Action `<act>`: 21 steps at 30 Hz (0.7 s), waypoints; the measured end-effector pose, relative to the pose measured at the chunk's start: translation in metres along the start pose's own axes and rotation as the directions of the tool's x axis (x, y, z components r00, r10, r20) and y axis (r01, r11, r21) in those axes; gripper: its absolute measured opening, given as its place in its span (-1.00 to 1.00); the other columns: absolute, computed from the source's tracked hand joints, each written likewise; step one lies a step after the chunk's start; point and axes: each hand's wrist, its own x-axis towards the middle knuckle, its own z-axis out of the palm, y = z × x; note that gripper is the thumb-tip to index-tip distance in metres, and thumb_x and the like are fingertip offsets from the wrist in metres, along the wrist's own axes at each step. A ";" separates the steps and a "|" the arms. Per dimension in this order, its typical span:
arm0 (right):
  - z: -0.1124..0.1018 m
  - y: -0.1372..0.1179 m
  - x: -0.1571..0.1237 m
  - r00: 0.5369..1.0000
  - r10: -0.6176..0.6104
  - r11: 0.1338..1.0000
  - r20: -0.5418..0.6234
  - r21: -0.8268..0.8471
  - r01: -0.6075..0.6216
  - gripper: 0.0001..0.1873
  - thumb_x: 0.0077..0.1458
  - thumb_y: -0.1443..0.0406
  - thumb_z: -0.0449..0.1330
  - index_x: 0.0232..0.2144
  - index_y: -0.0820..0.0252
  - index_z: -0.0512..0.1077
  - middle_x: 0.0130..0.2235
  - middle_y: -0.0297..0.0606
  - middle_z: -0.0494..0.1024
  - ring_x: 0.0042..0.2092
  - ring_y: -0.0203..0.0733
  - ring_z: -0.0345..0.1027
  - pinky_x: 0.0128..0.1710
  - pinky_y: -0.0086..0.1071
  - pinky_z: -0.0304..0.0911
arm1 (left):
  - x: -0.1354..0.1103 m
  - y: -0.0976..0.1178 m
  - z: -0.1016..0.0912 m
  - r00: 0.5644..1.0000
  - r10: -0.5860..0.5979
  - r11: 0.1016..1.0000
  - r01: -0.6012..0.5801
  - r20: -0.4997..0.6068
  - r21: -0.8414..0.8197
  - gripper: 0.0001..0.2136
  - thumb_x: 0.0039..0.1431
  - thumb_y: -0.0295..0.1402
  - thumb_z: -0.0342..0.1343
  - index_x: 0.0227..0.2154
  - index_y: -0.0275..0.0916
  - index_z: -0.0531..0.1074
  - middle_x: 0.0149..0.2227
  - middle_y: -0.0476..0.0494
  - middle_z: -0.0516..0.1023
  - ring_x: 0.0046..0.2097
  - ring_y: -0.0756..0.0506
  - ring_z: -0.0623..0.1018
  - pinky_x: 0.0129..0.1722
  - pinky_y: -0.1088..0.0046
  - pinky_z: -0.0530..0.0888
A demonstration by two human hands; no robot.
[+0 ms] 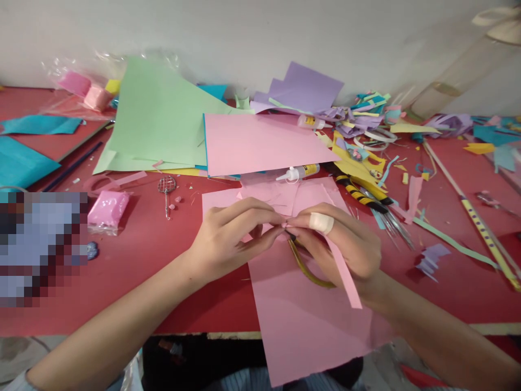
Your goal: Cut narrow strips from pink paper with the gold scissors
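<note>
My left hand (232, 236) and my right hand (337, 239) meet fingertip to fingertip over a pink paper sheet (301, 309) at the table's front edge. Both pinch the rolled end of a narrow pink paper strip (345, 277), which hangs down past my right palm. My right hand, with a plaster on its index finger, also grips a thin gold-handled tool (306, 269) whose tip sits at the roll. What kind of tool it is I cannot tell.
Large pink (260, 142) and green (157, 117) sheets lie behind, with two glue bottles (297, 172) and purple paper (303, 89). Paper scraps and pens (366, 198) crowd the right. A pink packet (108, 209) and a small wire whisk (166, 187) lie left on the red table (154, 255).
</note>
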 end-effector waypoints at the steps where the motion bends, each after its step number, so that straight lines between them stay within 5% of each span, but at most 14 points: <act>1: 0.001 -0.001 0.000 0.999 0.034 0.999 0.007 0.027 -0.034 -0.64 0.13 0.53 0.23 -0.08 0.06 0.49 -0.24 -0.20 0.58 -0.26 -0.11 0.48 -0.35 -0.23 0.45 | 0.000 0.000 0.000 1.000 0.020 0.999 -0.020 -0.003 0.031 -0.92 0.19 -0.49 0.21 -0.24 -0.29 0.50 -0.28 -0.11 0.63 -0.41 0.07 0.58 -0.46 0.60 0.57; 8: 0.004 -0.007 0.001 0.984 0.180 0.973 0.013 0.145 -0.180 -0.73 0.17 0.48 0.22 -0.16 0.02 0.49 -0.29 -0.25 0.55 -0.29 -0.14 0.47 -0.36 -0.24 0.44 | -0.003 -0.004 -0.001 0.983 0.181 0.963 -0.170 -0.032 0.208 -0.85 0.14 -0.54 0.25 -0.23 -0.30 0.48 -0.29 -0.08 0.66 -0.26 0.01 0.65 -0.39 0.57 0.56; 21: 0.004 -0.015 0.003 0.874 0.472 0.801 0.112 0.360 -0.479 -0.90 0.18 0.37 0.25 -0.28 0.04 0.51 -0.34 -0.33 0.58 -0.38 -0.24 0.48 -0.48 -0.39 0.41 | -0.004 -0.003 -0.002 0.971 0.237 0.937 -0.219 -0.034 0.271 -0.85 0.17 -0.48 0.24 -0.19 -0.29 0.46 -0.28 -0.07 0.64 -0.31 0.01 0.64 -0.41 0.56 0.56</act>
